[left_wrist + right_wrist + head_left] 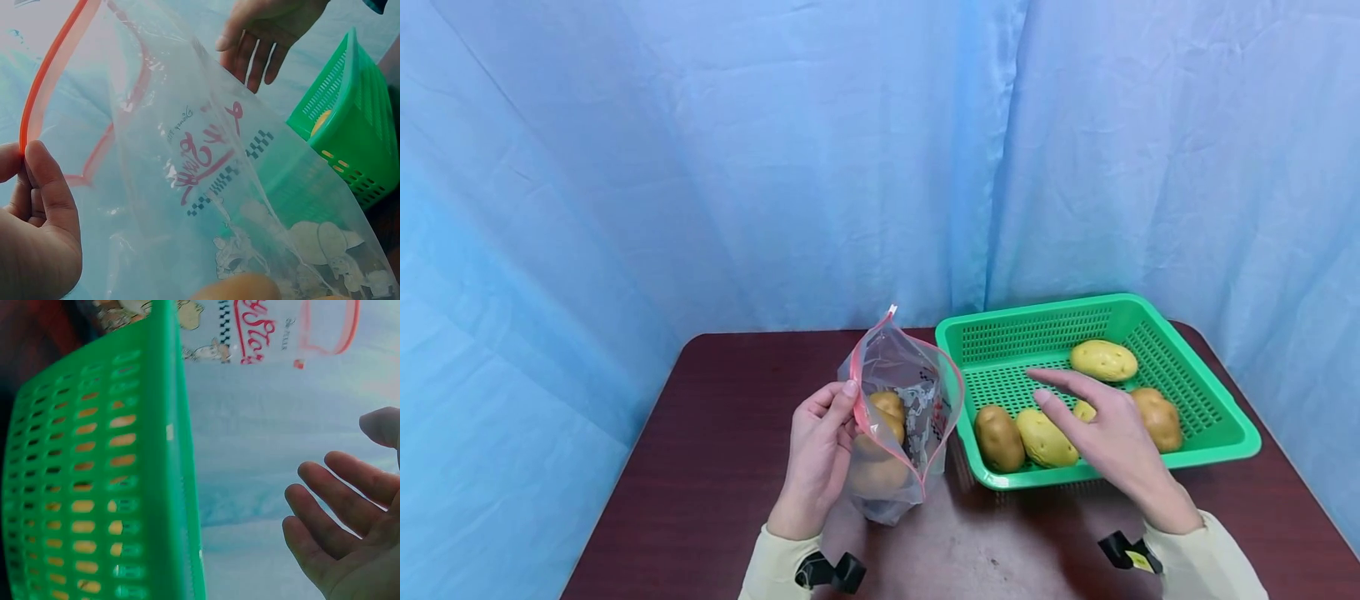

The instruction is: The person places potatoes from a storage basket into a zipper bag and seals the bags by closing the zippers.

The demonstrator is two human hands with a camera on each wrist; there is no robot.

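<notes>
My left hand [823,442] pinches the pink-edged rim of a clear zip bag [880,492] between thumb and fingers. The bag stands upright with its mouth spread, and brown potatoes [889,412] lie inside; how many is hard to tell through the plastic. Printed red lettering shows on its side in the left wrist view. Above the near side of a green basket [1213,417] hovers my right hand [1108,429], fingers apart and holding nothing. In the basket are brown potatoes [998,437] and yellow potatoes [1047,439], one of them partly hidden behind the hand.
A dark reddish-brown table [730,433] carries the bag and, to its right, the basket. Close behind the table hangs a light blue curtain [820,167]. The basket's raised perforated wall [87,487] stands beside the right hand.
</notes>
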